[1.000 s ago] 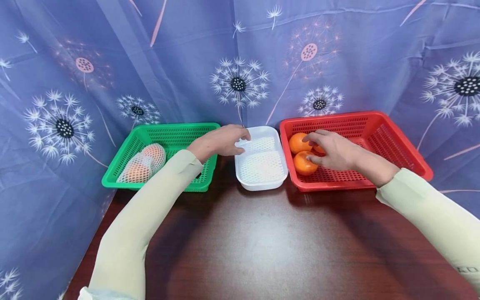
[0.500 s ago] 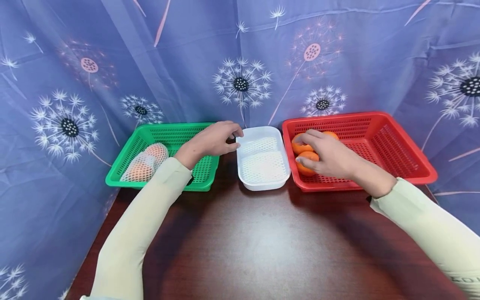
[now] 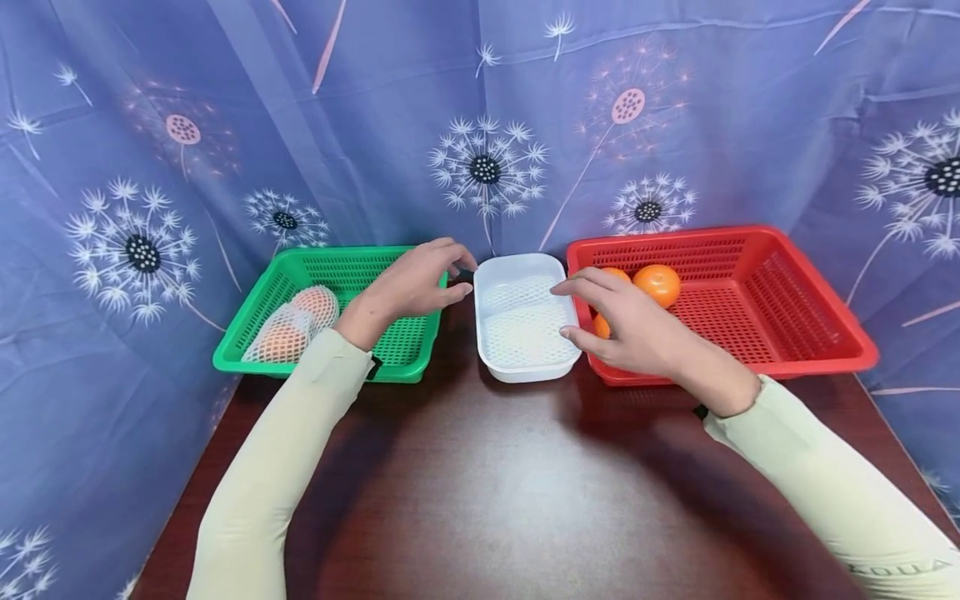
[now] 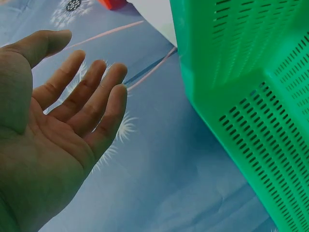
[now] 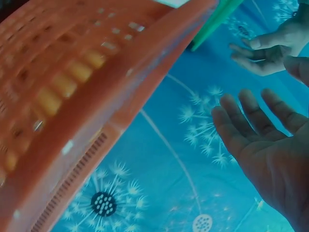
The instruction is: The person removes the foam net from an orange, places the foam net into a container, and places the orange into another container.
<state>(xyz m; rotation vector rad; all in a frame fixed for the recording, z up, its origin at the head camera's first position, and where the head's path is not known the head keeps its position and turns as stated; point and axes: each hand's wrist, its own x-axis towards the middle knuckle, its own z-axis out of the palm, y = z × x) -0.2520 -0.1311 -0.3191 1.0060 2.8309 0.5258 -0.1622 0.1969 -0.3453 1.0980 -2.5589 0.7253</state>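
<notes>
My left hand (image 3: 405, 287) hovers over the right end of the green basket (image 3: 405, 372), palm turned toward the white tray (image 3: 527, 375). Its fingers are relaxed and hold nothing, as the left wrist view of the hand (image 4: 63, 116) shows. Above the left rim of the red basket (image 3: 810, 367) is my right hand (image 3: 630, 321), fingertips reaching to the tray's right side. In the right wrist view this hand (image 5: 270, 150) is bare, with fingers spread. Several oranges (image 3: 658, 286) lie in the red basket, partly hidden by the right hand. A white mesh pattern shows inside the tray.
Fruit in white netting (image 3: 281, 337) lies at the left of the green basket. All three containers stand in a row on the dark brown table (image 3: 525, 500). Behind them hangs a blue curtain (image 3: 360, 142) with dandelion prints.
My right hand has moved left from above the oranges toward the white tray, uncovering one orange. My left hand has drawn back slightly to the left, away from the tray.
</notes>
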